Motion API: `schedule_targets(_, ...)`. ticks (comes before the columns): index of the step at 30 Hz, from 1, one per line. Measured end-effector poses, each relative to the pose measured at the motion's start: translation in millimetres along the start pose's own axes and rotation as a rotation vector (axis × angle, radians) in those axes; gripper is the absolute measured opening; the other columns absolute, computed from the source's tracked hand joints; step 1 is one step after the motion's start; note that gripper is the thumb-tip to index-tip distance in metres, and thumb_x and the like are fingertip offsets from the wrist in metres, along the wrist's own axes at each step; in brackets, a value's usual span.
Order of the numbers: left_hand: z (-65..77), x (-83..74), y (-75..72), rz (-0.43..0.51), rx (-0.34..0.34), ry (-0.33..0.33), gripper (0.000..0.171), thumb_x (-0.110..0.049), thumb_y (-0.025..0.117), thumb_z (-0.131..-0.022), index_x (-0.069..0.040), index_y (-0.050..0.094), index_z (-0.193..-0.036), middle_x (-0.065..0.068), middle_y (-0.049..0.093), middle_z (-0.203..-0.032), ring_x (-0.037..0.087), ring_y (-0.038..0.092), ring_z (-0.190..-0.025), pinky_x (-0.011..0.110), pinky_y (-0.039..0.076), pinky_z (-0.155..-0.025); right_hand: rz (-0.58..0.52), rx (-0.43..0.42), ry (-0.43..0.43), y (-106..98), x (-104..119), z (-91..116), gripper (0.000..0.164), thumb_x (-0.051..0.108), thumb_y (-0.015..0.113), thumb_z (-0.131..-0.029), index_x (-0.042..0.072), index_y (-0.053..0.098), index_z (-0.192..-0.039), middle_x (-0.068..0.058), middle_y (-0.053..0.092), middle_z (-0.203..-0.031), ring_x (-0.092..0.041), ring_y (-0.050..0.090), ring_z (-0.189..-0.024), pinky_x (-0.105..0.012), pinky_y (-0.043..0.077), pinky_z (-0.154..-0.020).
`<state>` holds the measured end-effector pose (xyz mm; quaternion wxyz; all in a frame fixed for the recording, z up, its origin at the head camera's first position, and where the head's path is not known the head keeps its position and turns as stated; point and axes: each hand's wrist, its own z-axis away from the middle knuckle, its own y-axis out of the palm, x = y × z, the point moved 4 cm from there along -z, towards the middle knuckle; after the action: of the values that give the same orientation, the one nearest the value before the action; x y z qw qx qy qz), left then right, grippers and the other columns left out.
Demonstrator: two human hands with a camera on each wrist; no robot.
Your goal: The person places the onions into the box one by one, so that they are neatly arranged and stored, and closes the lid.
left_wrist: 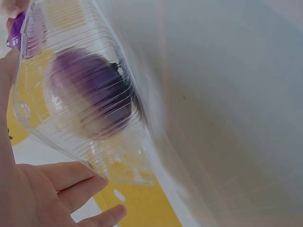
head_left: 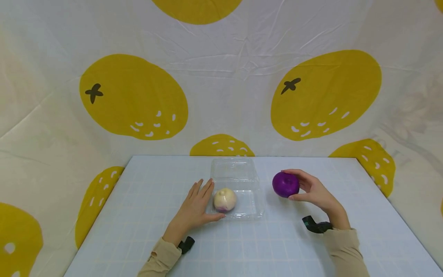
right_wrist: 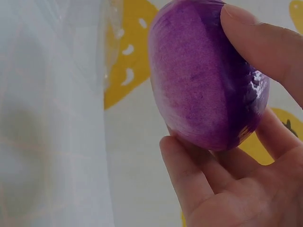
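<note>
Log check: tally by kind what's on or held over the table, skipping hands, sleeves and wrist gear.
Vegetables: 2, a pale vegetable in the box and a purple vegetable in the right hand
Box: 1, clear plastic
Total: 3

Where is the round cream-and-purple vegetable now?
In the head view, the round cream-and-purple vegetable sits in the left part of the open clear plastic container, beside the left hand.

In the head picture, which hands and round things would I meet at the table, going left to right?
Left hand, cream-and-purple round thing, all-purple round thing, right hand.
</note>
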<state>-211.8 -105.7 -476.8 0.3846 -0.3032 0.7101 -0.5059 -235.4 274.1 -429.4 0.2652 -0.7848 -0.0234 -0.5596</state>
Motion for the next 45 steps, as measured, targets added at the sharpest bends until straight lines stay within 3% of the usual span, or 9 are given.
schedule_targets(24,-0.6,0.4,0.1,0.002,0.001,-0.001,0.113,-0.08,0.055,-0.08,-0.002,0.027,-0.156,0.011,0.025,-0.162,0.039,0.02,-0.148,0.05,0.01,-0.121,0.015,0.167,-0.025,59,18,-41,0.072,0.006,0.085,-0.076,0.012,0.053,-0.141,-0.007,0.055,-0.139,-0.021,0.052,-0.125,-0.025,0.043,-0.103)
schedule_targets(33,-0.2,0.0,-0.5,-0.003,-0.003,0.006,0.112,-0.079,0.056,-0.08,-0.001,0.028,-0.155,0.012,0.025,-0.162,0.04,0.021,-0.147,0.05,0.011,-0.121,0.061,0.203,-0.006,78,19,-49,0.072,0.01,0.085,-0.076,0.014,0.053,-0.14,-0.003,0.055,-0.139,-0.027,0.048,-0.128,-0.054,0.041,-0.106)
schedule_targets(45,0.3,-0.6,-0.9,0.012,-0.007,0.008,0.112,-0.078,0.058,-0.08,0.0,0.028,-0.155,0.012,0.025,-0.162,0.041,0.021,-0.147,0.051,0.011,-0.121,0.177,0.22,-0.029,97,20,-49,0.07,0.005,0.084,-0.074,0.013,0.054,-0.137,-0.007,0.055,-0.138,-0.033,0.047,-0.127,-0.059,0.044,-0.1)
